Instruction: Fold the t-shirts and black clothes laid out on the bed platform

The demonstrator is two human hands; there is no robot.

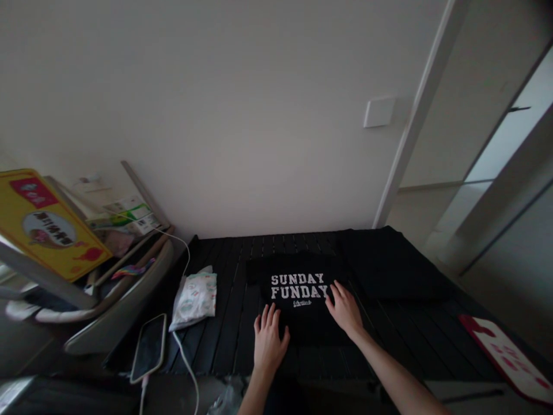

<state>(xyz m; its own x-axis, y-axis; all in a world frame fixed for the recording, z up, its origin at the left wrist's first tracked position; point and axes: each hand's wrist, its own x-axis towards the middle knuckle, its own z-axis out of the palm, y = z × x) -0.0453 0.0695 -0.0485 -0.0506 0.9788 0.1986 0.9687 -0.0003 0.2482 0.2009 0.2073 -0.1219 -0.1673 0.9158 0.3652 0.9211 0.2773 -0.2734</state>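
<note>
A black T-shirt (302, 323) with white "SUNDAY FUNDAY" lettering lies spread on a black slatted table (233, 300). Its dark cloth blends with the slats, so parts of its outline are hard to make out. My left hand (270, 337) rests on the shirt's lower left, fingers stretched out flat, just below the lettering. On the right side of the print lies my right hand (344, 305), fingers extended at the end of the word "FUNDAY". Neither hand grips anything.
Folded dark cloth (389, 265) lies at the table's right. On the left are a plastic-wrapped packet (196, 300) and a phone (149, 349) with a white cable. A red-edged board (510, 357) sits front right. Beyond the left end stands a yellow box (47, 225). A wall (268, 127) rises behind.
</note>
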